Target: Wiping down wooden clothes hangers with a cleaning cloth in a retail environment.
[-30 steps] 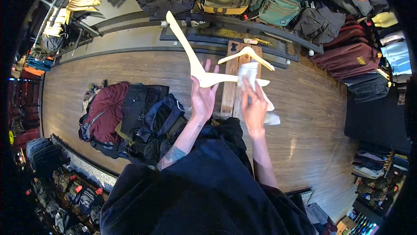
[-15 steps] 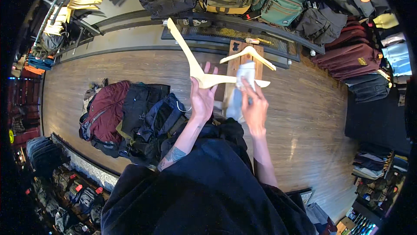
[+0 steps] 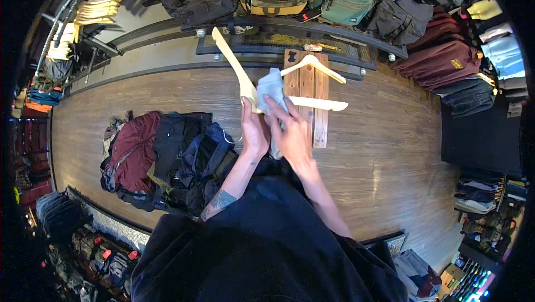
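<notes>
A pale wooden clothes hanger [image 3: 321, 103] is held up in front of me, one arm pointing up and to the left, the other out to the right. My left hand [image 3: 254, 133] grips it at its middle, where the two arms meet. Closed on a light grey cloth [image 3: 270, 87], my right hand [image 3: 292, 137] presses it against the hanger just right of that middle. The cloth covers part of the hanger, and its loose end hangs below my fingers. A second wooden hanger [image 3: 313, 60] lies on a wooden plank bench [image 3: 320, 129] beyond my hands.
Left of me, a pile of dark and maroon clothing [image 3: 134, 148] lies on the wood floor [image 3: 384, 134]. Several backpacks [image 3: 345, 3] line a dark shelf [image 3: 267, 26] ahead. Maroon garments [image 3: 434, 62] hang at the right, spare hangers [image 3: 100, 9] at the far left.
My right hand and the cloth have slid left along the hanger, from its right arm toward its middle. My left hand keeps its hold. The view has shifted slightly.
</notes>
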Demonstrator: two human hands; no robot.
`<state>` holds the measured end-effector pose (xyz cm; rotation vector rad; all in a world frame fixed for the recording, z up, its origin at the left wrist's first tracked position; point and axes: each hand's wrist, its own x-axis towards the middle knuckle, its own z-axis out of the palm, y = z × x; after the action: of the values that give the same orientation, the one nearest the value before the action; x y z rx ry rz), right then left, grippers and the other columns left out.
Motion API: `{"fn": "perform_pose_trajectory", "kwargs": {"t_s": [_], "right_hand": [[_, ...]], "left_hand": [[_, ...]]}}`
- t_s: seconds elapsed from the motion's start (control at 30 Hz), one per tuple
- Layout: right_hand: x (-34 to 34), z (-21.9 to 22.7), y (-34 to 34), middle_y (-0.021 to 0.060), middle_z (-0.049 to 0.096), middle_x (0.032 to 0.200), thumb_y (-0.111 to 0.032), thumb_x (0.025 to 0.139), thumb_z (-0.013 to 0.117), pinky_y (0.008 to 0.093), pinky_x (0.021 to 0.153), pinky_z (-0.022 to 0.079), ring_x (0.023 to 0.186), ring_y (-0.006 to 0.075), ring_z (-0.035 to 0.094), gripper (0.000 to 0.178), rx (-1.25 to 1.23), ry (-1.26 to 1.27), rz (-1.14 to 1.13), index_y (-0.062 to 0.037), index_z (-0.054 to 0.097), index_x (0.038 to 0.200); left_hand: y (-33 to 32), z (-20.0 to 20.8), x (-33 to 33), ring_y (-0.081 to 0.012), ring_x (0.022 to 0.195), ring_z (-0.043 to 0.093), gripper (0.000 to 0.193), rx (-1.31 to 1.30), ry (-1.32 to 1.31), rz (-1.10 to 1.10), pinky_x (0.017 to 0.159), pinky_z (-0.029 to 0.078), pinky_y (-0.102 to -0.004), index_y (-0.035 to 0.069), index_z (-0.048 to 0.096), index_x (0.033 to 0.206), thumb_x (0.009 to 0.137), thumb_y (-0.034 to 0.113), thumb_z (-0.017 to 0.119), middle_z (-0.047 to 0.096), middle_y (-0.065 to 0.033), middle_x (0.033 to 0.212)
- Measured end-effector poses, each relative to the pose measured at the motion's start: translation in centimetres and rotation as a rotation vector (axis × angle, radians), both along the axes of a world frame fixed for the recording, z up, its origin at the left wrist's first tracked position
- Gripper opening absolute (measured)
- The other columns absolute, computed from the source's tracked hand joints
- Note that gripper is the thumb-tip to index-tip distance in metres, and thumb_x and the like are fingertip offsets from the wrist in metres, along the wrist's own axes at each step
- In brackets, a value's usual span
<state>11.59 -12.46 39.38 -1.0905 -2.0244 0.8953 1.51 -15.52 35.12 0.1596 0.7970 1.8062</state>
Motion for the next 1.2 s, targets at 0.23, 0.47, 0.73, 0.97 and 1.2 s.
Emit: {"fn": "perform_pose_trajectory", "kwargs": {"t_s": [0.23,0.47,0.73,0.97,1.2], "right_hand": [[4.4,-2.1,3.7,0.0278,0.064,0.121,-0.015,0.094,0.064,0.0462,0.085,0.056,0.104,0.0428,0.067,0.034,0.180,-0.155,-0.162,-0.0164,0.068,0.127],[4.0,-0.9,3.5,0.0305,0.066,0.113,-0.014,0.093,0.062,0.0446,0.081,0.058,0.095,0.0389,0.071,0.033,-0.045,-0.271,-0.258,-0.0133,0.069,0.125],[-0.6,0.7,0.4,0.0262,0.063,0.126,-0.009,0.088,0.067,0.0438,0.087,0.056,0.113,0.0422,0.063,0.040,0.007,-0.028,0.095,-0.0191,0.068,0.127],[4.7,-1.8,4.2,0.0262,0.068,0.114,-0.012,0.094,0.063,0.0429,0.085,0.058,0.098,0.0380,0.070,0.033,-0.014,-0.245,-0.206,-0.0158,0.069,0.126],[5.5,-1.5,4.6,0.0242,0.068,0.117,-0.014,0.094,0.065,0.0419,0.072,0.060,0.080,0.0296,0.075,0.032,-0.025,-0.217,-0.270,-0.0155,0.070,0.126]], "left_hand": [[0.1,0.5,-1.4,-0.0346,0.148,0.028,0.070,0.089,0.099,0.191,0.122,0.021,-0.0495,0.013,0.013,0.157,0.104,0.056,0.029,0.028,-0.0165,0.160],[0.3,0.8,-0.4,-0.0338,0.147,0.030,0.067,0.053,0.104,0.169,0.123,0.025,-0.0464,0.013,0.013,0.158,0.106,0.052,0.027,0.029,-0.0169,0.159],[-0.4,-1.1,-0.6,-0.0231,0.131,0.048,0.064,-0.037,0.000,0.077,0.109,0.039,-0.0380,0.011,0.030,0.153,0.106,0.054,0.031,0.047,-0.0103,0.146],[0.2,0.3,-1.6,-0.0356,0.147,0.029,0.067,0.095,0.082,0.180,0.122,0.024,-0.0503,0.012,0.014,0.157,0.105,0.052,0.029,0.028,-0.0171,0.160],[0.9,0.5,-1.2,-0.0361,0.147,0.029,0.067,0.088,0.141,0.114,0.123,0.024,-0.0499,0.015,0.010,0.159,0.106,0.052,0.026,0.027,-0.0169,0.160]]}}
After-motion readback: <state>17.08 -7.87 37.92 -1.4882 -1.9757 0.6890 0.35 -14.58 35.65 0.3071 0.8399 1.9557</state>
